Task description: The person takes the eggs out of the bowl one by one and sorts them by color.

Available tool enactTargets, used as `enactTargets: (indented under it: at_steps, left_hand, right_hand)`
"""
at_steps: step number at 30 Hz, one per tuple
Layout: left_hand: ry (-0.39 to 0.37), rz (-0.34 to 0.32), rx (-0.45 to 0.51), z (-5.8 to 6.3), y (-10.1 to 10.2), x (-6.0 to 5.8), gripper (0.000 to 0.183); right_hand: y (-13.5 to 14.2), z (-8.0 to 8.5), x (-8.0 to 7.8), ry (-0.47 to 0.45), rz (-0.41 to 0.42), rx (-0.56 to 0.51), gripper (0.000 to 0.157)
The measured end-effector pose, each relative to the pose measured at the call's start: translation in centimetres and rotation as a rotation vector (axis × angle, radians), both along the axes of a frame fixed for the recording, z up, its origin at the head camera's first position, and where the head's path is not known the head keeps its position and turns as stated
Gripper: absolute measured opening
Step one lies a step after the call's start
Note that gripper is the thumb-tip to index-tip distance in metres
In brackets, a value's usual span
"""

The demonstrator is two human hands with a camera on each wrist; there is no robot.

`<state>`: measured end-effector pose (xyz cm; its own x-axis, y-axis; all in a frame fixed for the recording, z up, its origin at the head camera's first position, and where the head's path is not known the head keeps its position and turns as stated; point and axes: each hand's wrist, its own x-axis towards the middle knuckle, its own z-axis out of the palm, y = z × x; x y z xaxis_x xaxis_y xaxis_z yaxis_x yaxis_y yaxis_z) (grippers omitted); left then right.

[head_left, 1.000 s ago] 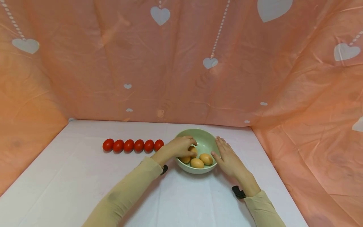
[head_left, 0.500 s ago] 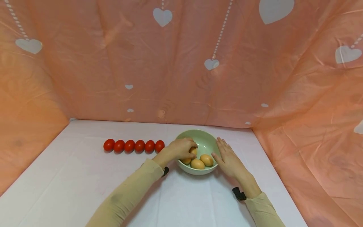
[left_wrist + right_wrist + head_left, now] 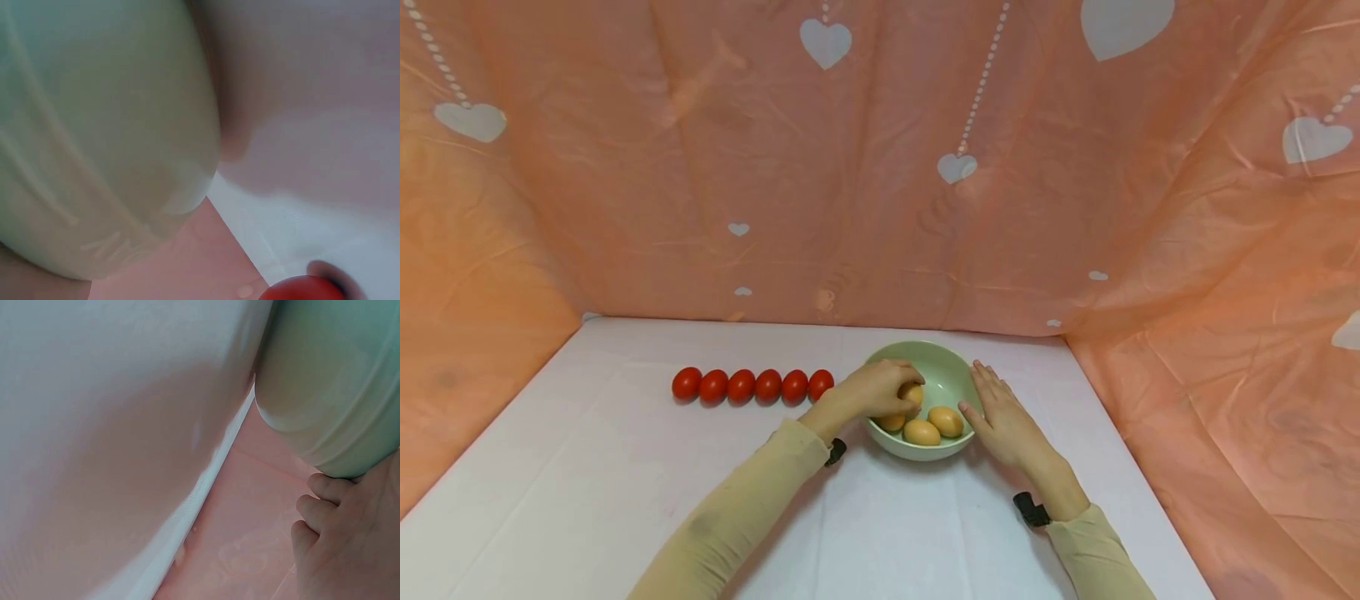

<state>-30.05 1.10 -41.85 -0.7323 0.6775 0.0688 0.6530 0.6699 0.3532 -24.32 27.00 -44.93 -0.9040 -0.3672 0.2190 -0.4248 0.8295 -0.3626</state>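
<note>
My left hand [image 3: 880, 390] reaches over the left rim of a light green bowl [image 3: 951, 379], its fingers and thumb curled round a yellowish-brown egg [image 3: 913, 393]. Another egg [image 3: 892, 422] lies partly hidden below that hand. Two more, a front egg [image 3: 921, 432] and a right egg [image 3: 945, 421], lie in the bowl. Against the bowl's right side rests my right hand [image 3: 1009, 423], fingers straight. In the right wrist view, fingers [image 3: 317, 512] touch the bowl's outer wall [image 3: 331, 394]. The left wrist view is mostly filled by the bowl's outside [image 3: 125, 125].
Left of the bowl, several red egg-shaped things [image 3: 741, 386] stand in a row on the white tablecloth [image 3: 625, 483]. The nearest one is close to my left forearm. Orange-pink cloth [image 3: 820, 183] with pale hearts hangs behind and along both sides.
My left fingers have closed round the egg in the bowl, which sits slightly higher now. The right hand stays against the bowl. The red row has not moved.
</note>
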Motion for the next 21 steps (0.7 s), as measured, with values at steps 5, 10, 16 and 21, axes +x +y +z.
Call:
enactTargets:
  at_steps: [5, 10, 16, 21]
  left_hand:
    - [0.005, -0.006, 0.08, 0.2, -0.4, -0.1, 0.046]
    - [0.011, 0.009, 0.161, 0.9, -1.1, 0.2, 0.047]
    - [0.048, -0.015, 0.272, 2.0, -2.6, 0.9, 0.045]
    - [0.084, -0.055, 0.332, 1.9, -3.7, 1.5, 0.044]
  right_hand:
    - [0.0, 0.0, 0.0, -0.001, -0.001, -0.002, 0.073]
    - [-0.1, 0.2, 0.0, 0.007, -0.004, 0.008, 0.072]
    - [-0.2, 0.5, -0.3, 0.0, 0.005, 0.017, 0.073]
    - [0.0, 0.3, 0.1, -0.012, -0.001, 0.021, 0.072]
